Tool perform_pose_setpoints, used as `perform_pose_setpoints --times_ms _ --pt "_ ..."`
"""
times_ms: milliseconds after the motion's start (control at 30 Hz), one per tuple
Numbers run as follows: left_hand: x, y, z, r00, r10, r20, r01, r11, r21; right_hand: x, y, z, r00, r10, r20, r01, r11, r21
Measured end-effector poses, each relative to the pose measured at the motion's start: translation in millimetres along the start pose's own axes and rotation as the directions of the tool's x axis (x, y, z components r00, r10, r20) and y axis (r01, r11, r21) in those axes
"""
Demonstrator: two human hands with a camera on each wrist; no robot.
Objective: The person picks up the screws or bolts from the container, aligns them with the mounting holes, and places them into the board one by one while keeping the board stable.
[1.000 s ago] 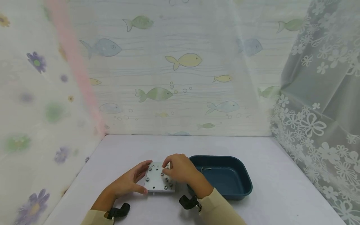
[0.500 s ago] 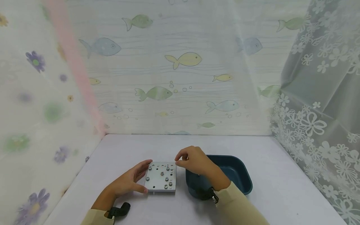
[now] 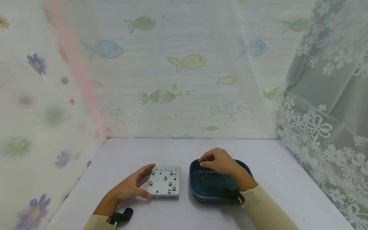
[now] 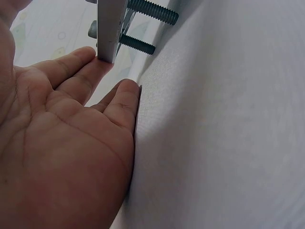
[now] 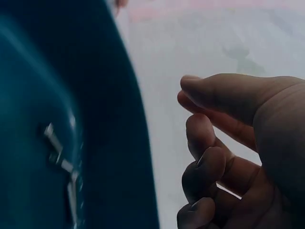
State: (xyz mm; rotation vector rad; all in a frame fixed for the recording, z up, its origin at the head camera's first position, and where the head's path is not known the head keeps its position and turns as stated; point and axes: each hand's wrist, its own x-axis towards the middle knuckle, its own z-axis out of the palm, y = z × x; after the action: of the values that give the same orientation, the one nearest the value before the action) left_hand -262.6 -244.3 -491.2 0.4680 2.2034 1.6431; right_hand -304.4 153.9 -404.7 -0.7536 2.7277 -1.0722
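A square grey metal plate (image 3: 161, 185) with several screws in it lies on the table. It is raised on bolt ends (image 4: 151, 11) that stick out below it. My left hand (image 3: 130, 187) lies flat beside the plate. Its straight fingers (image 4: 78, 71) touch the plate's left edge (image 4: 110, 28), and the thumb is at the front corner. My right hand (image 3: 217, 161) hovers over the back left of a dark teal tray (image 3: 244, 191). Its fingers (image 5: 209, 157) are curled with the thumb close to them, and no screw shows between them. Loose screws (image 3: 206, 174) lie in the tray (image 5: 109, 119).
The table (image 3: 287, 179) is pale lilac and is walled by sheer fish-print and flower-print curtains at the back and both sides. The tray sits just right of the plate. Bare tabletop (image 4: 228, 143) lies behind and to either side of them.
My right hand has left the plate's top and moved right, and it now hangs over the tray. The left hand and the plate have stayed put.
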Motion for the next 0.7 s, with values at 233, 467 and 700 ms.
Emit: perform_pose_setpoints --times_ms 233,467,700 --pt "0.5 -1.9 -0.4 1.000 -0.002 -0.005 0.002 1.000 0.003 -4.1 29.5 -7.0 0.999 0.020 0.025 -0.019 1.000 -0.013" --pt "0.1 -0.8 0.1 1.000 0.008 -0.001 -0.008 1.000 0.003 -4.7 47.4 -10.2 0.996 0.071 0.053 -0.067 0.995 -0.076" --pt "-0.1 -0.8 0.3 1.000 0.006 -0.001 -0.006 1.000 -0.007 -5.7 52.4 -10.1 0.981 0.179 0.082 -0.171 0.981 -0.091"
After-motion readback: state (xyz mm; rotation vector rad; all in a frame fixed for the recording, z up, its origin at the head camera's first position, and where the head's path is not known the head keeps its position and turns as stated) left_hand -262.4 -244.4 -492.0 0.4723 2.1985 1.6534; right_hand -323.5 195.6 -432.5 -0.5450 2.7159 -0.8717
